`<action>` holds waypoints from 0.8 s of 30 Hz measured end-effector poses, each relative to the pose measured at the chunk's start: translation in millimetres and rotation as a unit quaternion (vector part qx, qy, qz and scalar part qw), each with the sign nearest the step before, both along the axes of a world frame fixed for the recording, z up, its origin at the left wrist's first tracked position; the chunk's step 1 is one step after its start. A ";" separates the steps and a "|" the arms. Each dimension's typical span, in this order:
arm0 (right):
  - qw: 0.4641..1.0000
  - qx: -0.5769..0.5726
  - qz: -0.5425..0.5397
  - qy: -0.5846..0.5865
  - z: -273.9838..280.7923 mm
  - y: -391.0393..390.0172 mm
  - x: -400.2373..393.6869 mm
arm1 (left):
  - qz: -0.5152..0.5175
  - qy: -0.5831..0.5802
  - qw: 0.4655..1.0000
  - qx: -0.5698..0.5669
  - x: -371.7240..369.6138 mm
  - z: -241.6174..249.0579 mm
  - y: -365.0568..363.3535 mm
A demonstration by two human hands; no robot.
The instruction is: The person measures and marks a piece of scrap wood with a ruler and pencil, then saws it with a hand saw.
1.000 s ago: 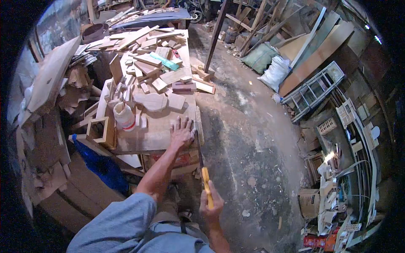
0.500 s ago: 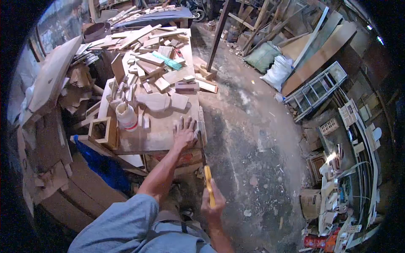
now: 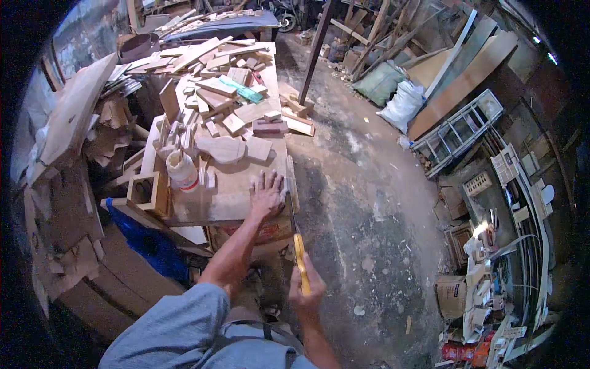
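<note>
My left hand [image 3: 267, 195] lies palm down with fingers spread on the light wooden tabletop [image 3: 236, 200], close to its right edge. Wrapped in my right hand [image 3: 308, 285] is the yellow handle of a handsaw [image 3: 299, 249]. Its thin blade points away from me, along the table's right edge and just beside my left hand. A narrow strip of wood [image 3: 291, 175] runs along that edge. Where the blade meets the wood is too small to make out.
Wood offcuts [image 3: 215, 98] are heaped on the table's far part. A white tub [image 3: 182, 171] and a small wooden box [image 3: 147, 192] stand at left. A dark post [image 3: 314, 55] rises beyond; a ladder [image 3: 458, 132], sacks [image 3: 402, 104] and boards line the right side.
My right hand has pushed the saw slightly forward, away from me. The left hand has stayed in its place on the table.
</note>
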State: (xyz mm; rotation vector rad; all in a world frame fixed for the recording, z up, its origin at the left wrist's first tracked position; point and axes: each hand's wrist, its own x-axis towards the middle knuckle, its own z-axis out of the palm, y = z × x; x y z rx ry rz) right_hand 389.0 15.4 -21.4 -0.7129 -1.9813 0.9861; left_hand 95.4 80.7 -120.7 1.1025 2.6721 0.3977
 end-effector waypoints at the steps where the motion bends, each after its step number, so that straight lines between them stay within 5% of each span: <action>1: 1.000 0.010 0.000 0.022 -2.3 -1.4 3.1 | 0.002 0.012 1.000 0.004 -4.1 4.0 3.3; 6: 0.998 -0.027 -0.006 -0.054 6.1 10.4 -20.9 | -0.003 0.012 1.000 0.002 11.4 3.3 -4.7; 8: 1.000 -0.004 -0.004 0.003 -23.9 -1.0 -2.2 | -0.005 0.009 1.000 0.005 4.9 12.7 -3.2; 13: 0.998 -0.038 -0.003 -0.046 12.4 2.5 -15.4 | -0.004 0.040 0.999 0.022 14.9 -1.7 -5.4; 20: 0.999 0.040 -0.018 -0.029 -7.5 9.2 -21.6 | 0.005 0.077 0.996 0.044 6.4 -11.5 -2.2; 24: 0.999 0.037 -0.003 0.020 -13.3 -7.7 -5.6 | 0.024 0.230 0.968 0.094 -7.0 -58.7 8.7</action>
